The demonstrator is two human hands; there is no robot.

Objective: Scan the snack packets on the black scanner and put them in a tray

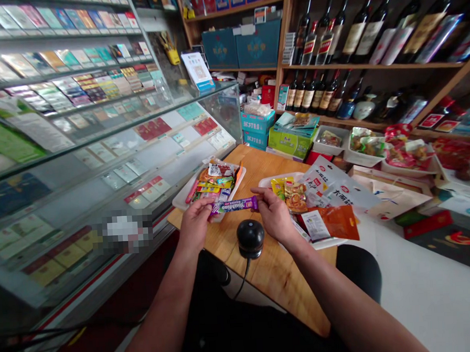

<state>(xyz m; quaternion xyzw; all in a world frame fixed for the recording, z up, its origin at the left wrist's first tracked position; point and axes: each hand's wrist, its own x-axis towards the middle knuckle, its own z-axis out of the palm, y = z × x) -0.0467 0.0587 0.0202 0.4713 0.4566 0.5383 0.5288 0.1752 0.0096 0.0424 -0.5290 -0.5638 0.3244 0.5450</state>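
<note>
While the left hand point(197, 220) pinches a purple packet point(235, 205) at nine o'clock, the right hand point(275, 215) seemingly does at three.

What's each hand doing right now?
Left hand: closed, holding one end of the long purple plastic snack packet.
Right hand: closed, holding the packet's other end.

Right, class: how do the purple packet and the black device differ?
The purple packet is long and slim; the black device is rounded. Left hand and right hand hold the packet; the device stands on the table. The device has a cord; the packet has none. Both are in front of the person.
</note>
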